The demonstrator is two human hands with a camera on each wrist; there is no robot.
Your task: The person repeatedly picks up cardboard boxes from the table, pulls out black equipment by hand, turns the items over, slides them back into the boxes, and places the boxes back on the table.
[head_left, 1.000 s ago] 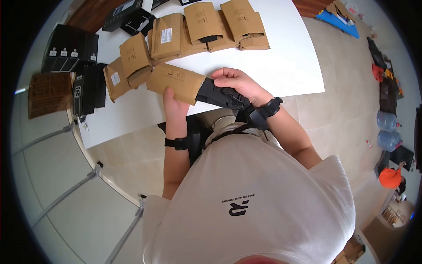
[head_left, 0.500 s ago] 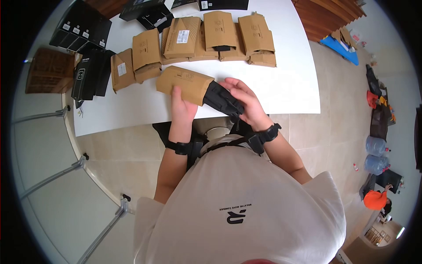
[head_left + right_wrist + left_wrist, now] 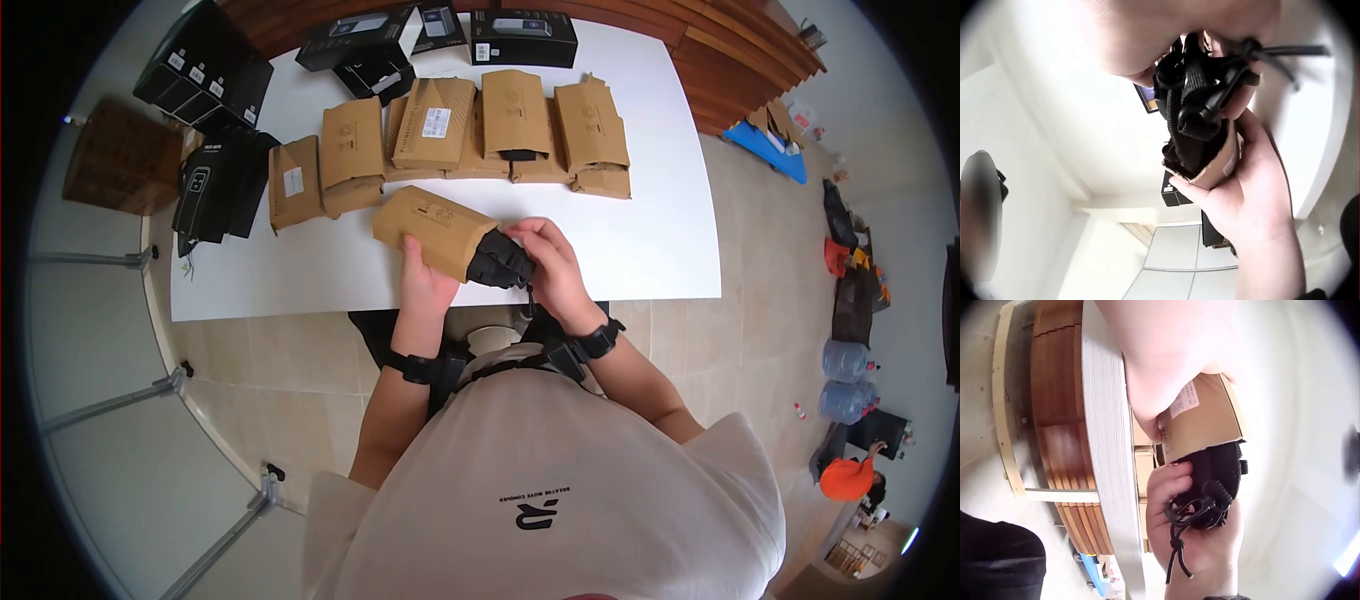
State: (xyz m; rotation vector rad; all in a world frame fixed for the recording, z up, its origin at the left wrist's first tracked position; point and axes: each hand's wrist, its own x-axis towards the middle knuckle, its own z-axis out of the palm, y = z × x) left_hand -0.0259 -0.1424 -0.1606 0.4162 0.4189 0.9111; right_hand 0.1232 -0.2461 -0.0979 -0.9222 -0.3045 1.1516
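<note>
A brown cardboard sleeve box [image 3: 425, 228] is held at a slant over the front of the table. My left hand [image 3: 430, 287] grips it from below, thumb on its near side. From the open right end juts a black fabric bundle [image 3: 497, 262] with webbing straps, plastic buckles [image 3: 1200, 119] and a knotted cord [image 3: 1177, 544]; its inner part is hidden in the box. My right hand [image 3: 560, 275] holds the bundle's outer end, fingers curled about it near the box's torn-looking rim. In the left wrist view, a white label [image 3: 1185, 401] shows on the box.
Behind the hands stands a row of similar brown boxes [image 3: 355, 145] on the white table [image 3: 660, 240], some stacked. Black boxes [image 3: 525, 40] lie along the back, and more black boxes [image 3: 215, 185] stand at the left. The table's front edge is close to the person's waist.
The black bundle has slid further into the brown box, so less of it sticks out. My right hand has moved closer to the box's opening; the head view has shifted.
</note>
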